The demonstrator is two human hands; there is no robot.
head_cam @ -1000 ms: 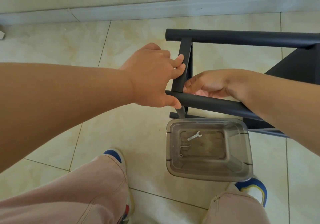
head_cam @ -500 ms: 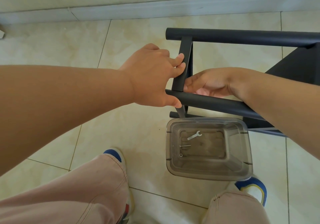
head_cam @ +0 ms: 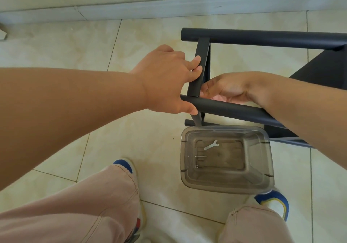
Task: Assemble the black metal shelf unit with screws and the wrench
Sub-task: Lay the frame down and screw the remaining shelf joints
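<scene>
**Holding the crossbar square at the joint**

We have the shelf frame (head_cam: 272,40) on its side on the tiled floor (head_cam: 93,40), its two long tubes running to the right and a flat crossbar (head_cam: 197,70) bridging them at the near end. The near tube (head_cam: 234,109) is where the work is, we judge: the crossbar's lower end meets it there.

Our left hand (head_cam: 165,81) grips that corner, fingers curled over the crossbar's edge and thumb hooked under the tube. Our right hand (head_cam: 227,89) reaches in from behind the tube, fingers loosely bent against the inner face of the crossbar near the joint; whether it pinches a screw we cannot tell, since the tube hides the palm.

To do this well, we should keep the left hand clamping bar to tube so the holes stay lined up, and start any screw by fingertip before tightening.

The clear tub (head_cam: 266,167) sits just beside the frame, between our shoes. In it lie the wrench (head_cam: 211,145), untouched, one screw (head_cam: 201,156) and a small washer (head_cam: 196,166).
</scene>
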